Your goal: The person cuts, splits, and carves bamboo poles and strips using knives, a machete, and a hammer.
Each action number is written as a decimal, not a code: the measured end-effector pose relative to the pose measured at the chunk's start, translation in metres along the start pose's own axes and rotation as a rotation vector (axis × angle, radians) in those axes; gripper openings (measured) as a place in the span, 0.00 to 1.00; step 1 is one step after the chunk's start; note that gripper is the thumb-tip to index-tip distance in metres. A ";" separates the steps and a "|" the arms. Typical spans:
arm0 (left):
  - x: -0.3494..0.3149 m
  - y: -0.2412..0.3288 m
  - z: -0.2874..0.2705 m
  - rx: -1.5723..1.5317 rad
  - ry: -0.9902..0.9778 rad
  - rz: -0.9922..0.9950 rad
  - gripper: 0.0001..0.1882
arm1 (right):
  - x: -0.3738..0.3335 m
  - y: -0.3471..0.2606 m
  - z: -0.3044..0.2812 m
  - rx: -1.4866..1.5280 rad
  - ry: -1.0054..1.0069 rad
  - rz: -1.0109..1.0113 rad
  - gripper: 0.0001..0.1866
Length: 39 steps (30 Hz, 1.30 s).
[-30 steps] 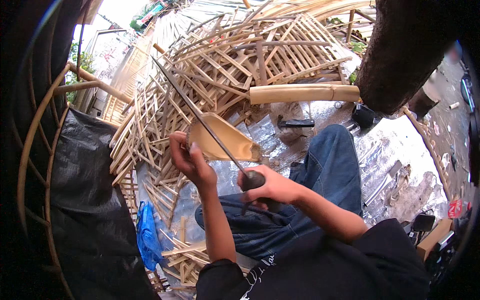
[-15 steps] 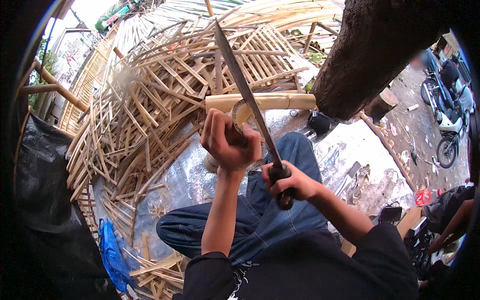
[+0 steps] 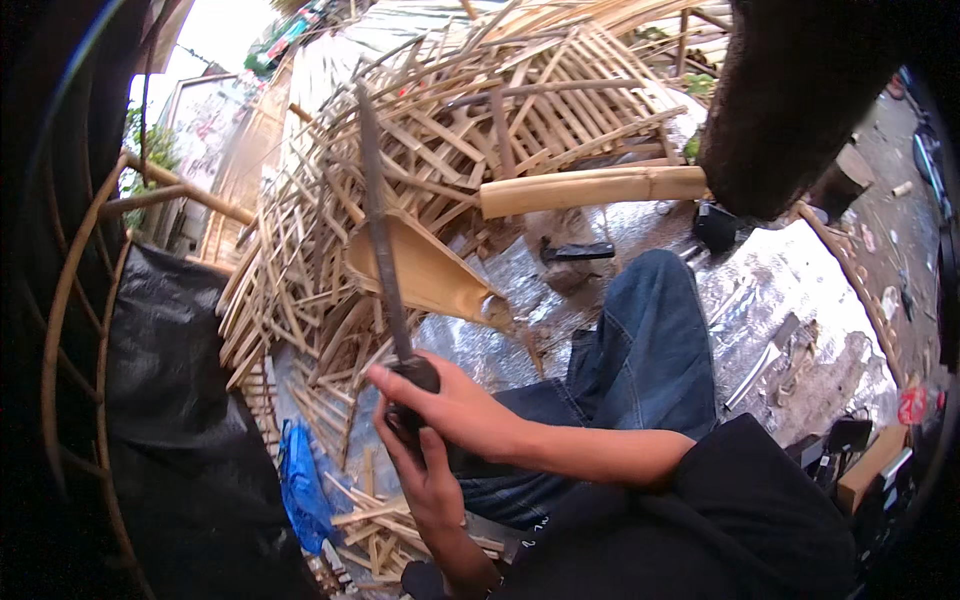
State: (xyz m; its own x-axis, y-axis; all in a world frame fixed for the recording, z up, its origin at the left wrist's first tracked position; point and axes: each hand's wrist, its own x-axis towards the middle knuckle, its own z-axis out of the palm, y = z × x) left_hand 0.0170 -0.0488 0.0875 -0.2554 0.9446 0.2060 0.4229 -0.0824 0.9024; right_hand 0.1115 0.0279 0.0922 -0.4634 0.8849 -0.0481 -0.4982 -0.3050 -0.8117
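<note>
A long machete (image 3: 378, 230) points upward and away in front of me, its dark handle low and its blade slightly tilted left. My right hand (image 3: 455, 400), reaching across from the right, is wrapped around the handle. Just beneath, my left hand (image 3: 428, 490) closes about the lower end of the handle, its thumb raised beside it. Behind the blade, apart from both hands, a split bamboo piece (image 3: 435, 272) shows its pale hollow side against the stick pile; whether it rests there cannot be told. Another bamboo length (image 3: 590, 192) lies crosswise farther ahead.
A large heap of bamboo strips (image 3: 320, 260) spreads ahead and left. At far right stands a thick trunk (image 3: 770, 110). Silvery sheeting (image 3: 745, 290) covers the ground. A black tarp (image 3: 185, 400) and a blue plastic bag (image 3: 303, 480) are on the left.
My left hand has let go of the bamboo piece and come down to the machete handle. The machete and right hand have moved left. The view has turned left.
</note>
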 end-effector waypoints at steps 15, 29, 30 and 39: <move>0.042 0.000 -0.079 0.314 0.210 -0.208 0.34 | 0.039 0.047 -0.225 -1.382 0.505 -0.262 0.15; 0.116 -0.008 -0.145 0.542 0.133 -0.204 0.27 | 0.100 0.091 -0.359 -1.932 0.342 -0.179 0.22; 0.119 -0.001 -0.146 0.540 0.171 -0.204 0.27 | 0.098 0.095 -0.359 -2.013 0.327 -0.231 0.16; 0.111 -0.031 -0.173 0.600 0.048 -0.043 0.29 | 0.079 0.061 -0.321 -1.535 0.544 0.048 0.18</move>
State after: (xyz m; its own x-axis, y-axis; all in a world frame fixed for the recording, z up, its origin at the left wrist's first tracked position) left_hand -0.1752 0.0031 0.1477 -0.3161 0.9265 0.2041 0.8244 0.1619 0.5423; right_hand 0.2799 0.1923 -0.1477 0.0090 0.9999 -0.0073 0.8200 -0.0115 -0.5723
